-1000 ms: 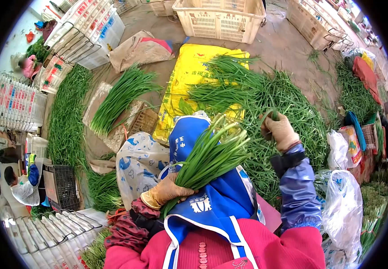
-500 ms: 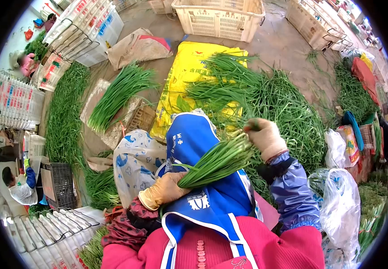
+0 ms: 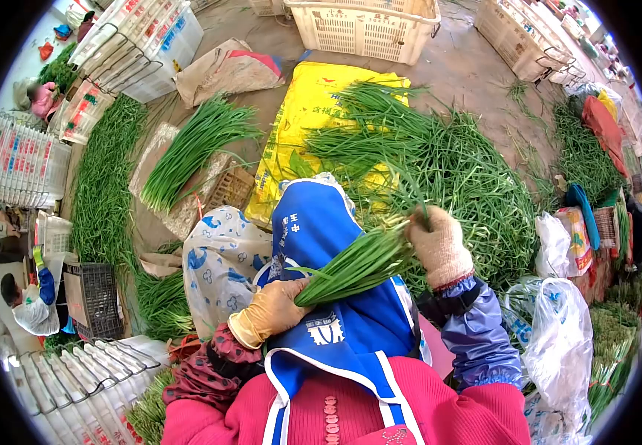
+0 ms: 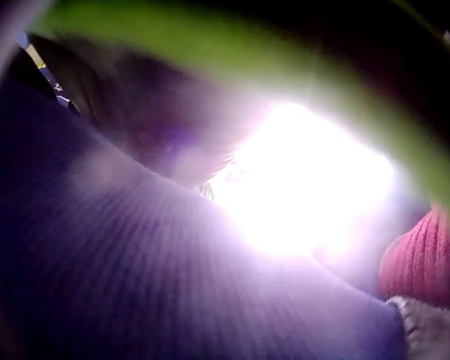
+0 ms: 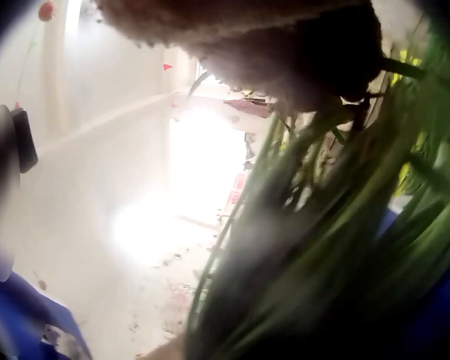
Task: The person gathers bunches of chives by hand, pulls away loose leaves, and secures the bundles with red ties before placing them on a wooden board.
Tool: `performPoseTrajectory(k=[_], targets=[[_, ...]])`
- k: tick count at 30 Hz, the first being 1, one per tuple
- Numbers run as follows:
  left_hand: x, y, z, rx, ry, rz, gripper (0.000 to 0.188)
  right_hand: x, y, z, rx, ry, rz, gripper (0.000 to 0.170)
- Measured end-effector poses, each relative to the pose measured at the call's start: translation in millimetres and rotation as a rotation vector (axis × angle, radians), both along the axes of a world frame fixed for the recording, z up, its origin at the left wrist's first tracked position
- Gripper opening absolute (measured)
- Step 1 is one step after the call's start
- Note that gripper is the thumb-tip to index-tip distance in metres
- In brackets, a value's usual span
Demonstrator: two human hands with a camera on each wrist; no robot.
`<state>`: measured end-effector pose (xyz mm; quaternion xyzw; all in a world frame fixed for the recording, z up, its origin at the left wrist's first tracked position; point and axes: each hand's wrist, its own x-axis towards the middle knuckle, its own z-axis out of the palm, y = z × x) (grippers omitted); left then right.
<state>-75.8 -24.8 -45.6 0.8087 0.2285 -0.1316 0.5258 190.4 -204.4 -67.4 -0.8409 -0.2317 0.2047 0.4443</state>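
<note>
In the head view, a bundle of long green stalks (image 3: 358, 267) lies across the lap over a blue apron (image 3: 310, 215). My gloved left hand (image 3: 269, 311) grips the bundle at its left, leafy side. At the pale cut ends on the right, my gloved right hand (image 3: 439, 241) has curled fingers pinching a few green strands that stick up. In the right wrist view the stalks (image 5: 307, 247) run blurred below the dark glove (image 5: 285, 45). Glare and a blurred glove fill most of the left wrist view.
A loose heap of greens (image 3: 476, 185) spreads at the right, partly over a yellow sack (image 3: 284, 144). Another bundle (image 3: 195, 152) rests on a block at the left. Crates (image 3: 365, 33) stand at the back, and a clear plastic bag (image 3: 558, 348) lies at the right.
My right hand has come left and down from above the heap to the bundle's cut ends. The bundle has tipped lower, more level, in my left hand.
</note>
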Motion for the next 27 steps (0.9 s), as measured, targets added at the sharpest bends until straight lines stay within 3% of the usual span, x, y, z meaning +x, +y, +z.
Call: performPoseTrajectory(k=[2,5,8,9,11,13,15,17,19,20,21,24,25,26,27], targets=[[-0.1,0.4,3.4,0.035,0.020,-0.004,0.043,23.0,-10.0,-15.9,-0.109,-0.305,-0.072,0.009],[1.0,-0.7,16.9,0.125,0.038,-0.006,0.045,58.7,-23.5,4.6,-0.434,-0.218,-0.189,0.019],[3.2,-2.3,16.2,0.194,-0.027,-0.009,0.049,44.2,-22.2,32.5,-0.255,-0.521,-0.056,0.028],[4.2,-2.3,15.4,0.249,-0.048,-0.031,0.050,35.0,-17.3,47.2,-0.180,-0.266,-0.025,0.037],[7.1,-3.3,14.9,0.348,-0.109,-0.050,0.053,14.1,-8.6,55.5,-0.011,-0.252,0.127,0.040],[9.1,-5.6,14.2,0.436,-0.191,-0.044,0.059,-5.1,7.0,66.0,-0.089,-0.348,0.242,0.037],[7.8,-3.0,6.4,0.570,-0.198,-0.069,0.063,-15.4,21.8,62.7,-0.135,-0.276,0.289,0.021],[7.2,0.9,2.2,0.674,-0.194,-0.071,0.067,-22.8,28.4,39.3,0.317,-0.002,0.124,0.013],[5.8,4.4,1.0,0.742,-0.170,-0.051,0.071,-22.0,26.5,52.9,0.630,0.326,0.109,0.013],[3.6,7.5,-2.7,0.687,-0.153,-0.002,0.067,-20.2,20.0,64.9,0.699,0.504,0.082,0.011],[2.0,10.1,-6.0,0.599,-0.146,0.045,0.065,-9.3,8.2,71.9,0.811,0.480,0.283,0.008],[3.2,17.1,-11.5,0.351,-0.104,0.164,0.053,-0.1,-17.0,92.2,1.242,0.719,0.560,0.028],[0.6,19.7,-19.6,0.230,-0.116,0.198,0.052,16.9,-30.4,84.9,1.238,0.736,0.706,0.033],[-4.9,22.0,-32.8,0.106,-0.128,0.231,0.051,34.4,-47.1,78.2,0.928,0.621,0.609,0.021],[-3.2,22.4,-33.3,-0.020,-0.138,0.262,0.051,26.5,-53.4,82.3,0.741,0.648,0.309,0.008]])
